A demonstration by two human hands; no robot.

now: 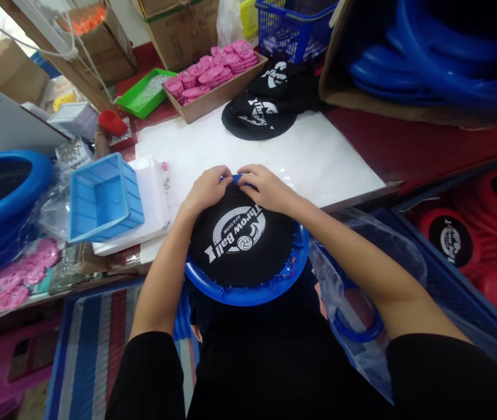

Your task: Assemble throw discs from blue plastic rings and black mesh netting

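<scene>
A round blue plastic ring rests against my body at the table's front edge, with black printed mesh stretched across it. Small pegs line its rim, and a thin red wire with small parts shows at the lower right. At the far rim, my left hand pinches the mesh edge and ring with bent fingers. Close beside it, my right hand grips the same far rim, thumb over the mesh. The fingertips almost meet there, and they partly hide the rim.
Black printed mesh discs lie on the white tabletop. Behind are a box of pink pieces and a green tray. A light blue bin sits left; red discs fill a crate at right.
</scene>
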